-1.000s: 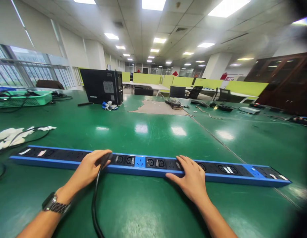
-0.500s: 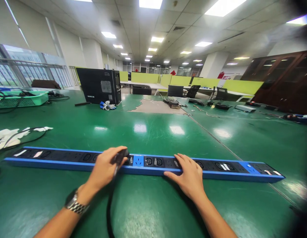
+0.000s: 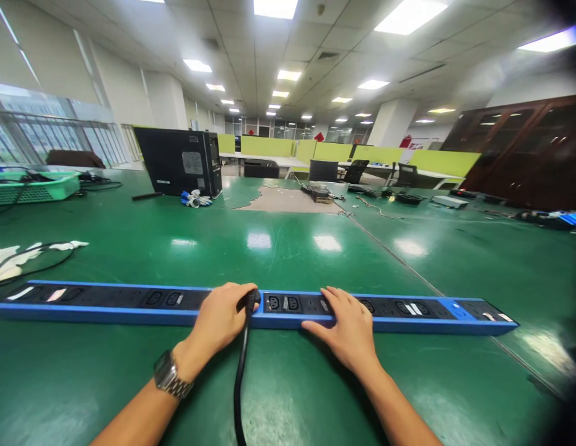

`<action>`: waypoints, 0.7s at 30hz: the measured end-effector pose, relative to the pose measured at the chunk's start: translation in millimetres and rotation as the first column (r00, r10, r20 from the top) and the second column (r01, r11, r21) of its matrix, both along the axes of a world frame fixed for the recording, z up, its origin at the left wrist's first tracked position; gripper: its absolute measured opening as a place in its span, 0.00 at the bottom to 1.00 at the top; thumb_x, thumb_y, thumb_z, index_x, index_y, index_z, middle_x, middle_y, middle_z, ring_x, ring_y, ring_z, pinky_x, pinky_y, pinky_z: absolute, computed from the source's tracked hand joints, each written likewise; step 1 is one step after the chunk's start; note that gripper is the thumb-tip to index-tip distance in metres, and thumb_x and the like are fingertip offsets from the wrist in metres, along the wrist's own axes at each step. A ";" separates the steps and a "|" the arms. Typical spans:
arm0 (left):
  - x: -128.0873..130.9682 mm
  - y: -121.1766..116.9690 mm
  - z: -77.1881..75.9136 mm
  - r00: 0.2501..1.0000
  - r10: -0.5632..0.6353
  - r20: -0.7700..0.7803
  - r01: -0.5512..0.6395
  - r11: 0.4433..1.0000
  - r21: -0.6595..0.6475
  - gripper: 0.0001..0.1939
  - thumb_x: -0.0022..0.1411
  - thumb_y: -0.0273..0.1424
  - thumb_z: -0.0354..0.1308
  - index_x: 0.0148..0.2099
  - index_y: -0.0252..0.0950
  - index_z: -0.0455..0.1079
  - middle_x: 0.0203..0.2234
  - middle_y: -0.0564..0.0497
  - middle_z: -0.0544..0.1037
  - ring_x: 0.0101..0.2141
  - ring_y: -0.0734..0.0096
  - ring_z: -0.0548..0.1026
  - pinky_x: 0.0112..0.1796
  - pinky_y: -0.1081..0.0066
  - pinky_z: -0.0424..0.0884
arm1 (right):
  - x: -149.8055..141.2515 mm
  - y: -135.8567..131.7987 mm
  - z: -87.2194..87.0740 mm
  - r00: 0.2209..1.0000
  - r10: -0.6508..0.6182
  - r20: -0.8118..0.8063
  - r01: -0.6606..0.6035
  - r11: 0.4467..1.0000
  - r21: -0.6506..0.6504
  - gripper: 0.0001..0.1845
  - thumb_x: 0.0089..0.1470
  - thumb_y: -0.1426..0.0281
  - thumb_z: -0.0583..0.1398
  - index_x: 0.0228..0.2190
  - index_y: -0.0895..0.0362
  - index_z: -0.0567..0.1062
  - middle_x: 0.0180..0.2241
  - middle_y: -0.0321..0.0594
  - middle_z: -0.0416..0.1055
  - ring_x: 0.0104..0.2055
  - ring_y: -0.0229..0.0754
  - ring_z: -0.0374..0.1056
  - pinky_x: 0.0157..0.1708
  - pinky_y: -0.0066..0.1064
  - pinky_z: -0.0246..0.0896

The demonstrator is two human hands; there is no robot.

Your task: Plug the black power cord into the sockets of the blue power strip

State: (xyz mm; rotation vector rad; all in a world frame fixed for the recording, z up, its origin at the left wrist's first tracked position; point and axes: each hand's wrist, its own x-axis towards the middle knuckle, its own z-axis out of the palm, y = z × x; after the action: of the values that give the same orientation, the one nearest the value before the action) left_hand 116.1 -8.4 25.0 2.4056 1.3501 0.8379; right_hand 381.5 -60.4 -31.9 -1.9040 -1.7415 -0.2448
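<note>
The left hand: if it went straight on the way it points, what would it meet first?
Likely the power strip, right by the left hand and its black plug; any gap or contact is unclear.

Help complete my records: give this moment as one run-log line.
left hand: holding black plug on black cable | right hand: spread across long blue-and-black power strip | strip: on glossy green tabletop | plug seating: hidden

On the far part of the green tabletop (image 3: pixel 297 257), a black computer tower (image 3: pixel 176 164) stands upright, with a blue-and-white bundle (image 3: pixel 196 199) just beside its base. To the left sits a green basket (image 3: pixel 60 191) with dark cables in it; nearer lies some crumpled white material (image 3: pixel 9 265). Beyond the table are yellow-green partitions (image 3: pixel 264 146) and dark chairs (image 3: pixel 323 170), and a brown cabinet (image 3: pixel 548 155) stands at the right.
</note>
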 end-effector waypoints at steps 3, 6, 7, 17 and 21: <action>0.3 -1.3 -5.6 0.992 -0.016 0.126 0.010 0.999 0.047 0.13 0.59 0.33 0.58 0.47 0.40 0.74 0.39 0.47 0.80 0.40 0.63 0.76 0.43 0.65 0.71 | -0.8 0.6 0.2 1.000 -0.010 -0.011 0.010 1.000 0.006 0.37 0.44 0.46 0.61 0.51 0.52 0.70 0.54 0.47 0.68 0.57 0.56 0.59 0.54 0.50 0.48; 10.4 -4.3 -2.6 0.947 -0.032 0.319 0.009 0.997 0.072 0.16 0.60 0.35 0.59 0.49 0.39 0.73 0.41 0.47 0.80 0.41 0.64 0.76 0.43 0.66 0.71 | -1.0 1.3 0.5 1.000 -0.006 -0.023 0.006 1.000 0.004 0.37 0.44 0.45 0.60 0.51 0.52 0.70 0.55 0.46 0.68 0.57 0.56 0.59 0.54 0.50 0.48; 18.0 -5.5 0.0 0.938 -0.049 0.343 0.029 0.998 0.063 0.16 0.59 0.36 0.60 0.49 0.39 0.73 0.41 0.47 0.80 0.41 0.64 0.77 0.44 0.66 0.71 | -0.9 1.5 0.5 1.000 -0.004 -0.022 0.004 1.000 0.003 0.37 0.44 0.45 0.60 0.51 0.53 0.70 0.55 0.46 0.67 0.57 0.56 0.59 0.54 0.49 0.48; 111.8 -3.2 -4.4 0.983 -0.155 0.094 0.158 0.987 -0.022 0.14 0.58 0.29 0.58 0.47 0.45 0.74 0.36 0.53 0.81 0.36 0.64 0.77 0.38 0.68 0.70 | -4.1 0.2 5.9 1.000 -0.016 -0.016 0.016 1.000 -0.014 0.28 0.48 0.54 0.59 0.49 0.53 0.72 0.54 0.42 0.69 0.57 0.52 0.61 0.54 0.48 0.50; 111.8 -3.9 -5.0 0.984 -0.165 0.060 0.166 0.986 -0.010 0.15 0.57 0.28 0.57 0.47 0.45 0.74 0.37 0.53 0.81 0.37 0.63 0.76 0.39 0.67 0.70 | -3.8 -0.1 7.5 1.000 -0.013 -0.016 0.013 1.000 -0.024 0.26 0.47 0.58 0.59 0.49 0.52 0.72 0.54 0.42 0.69 0.57 0.52 0.61 0.54 0.47 0.51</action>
State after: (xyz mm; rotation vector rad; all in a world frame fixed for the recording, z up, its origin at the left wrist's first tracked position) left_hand 227.9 -12.3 20.0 2.4219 1.1127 0.8428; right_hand 377.6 -60.5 -24.4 -1.9292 -1.7290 -0.2135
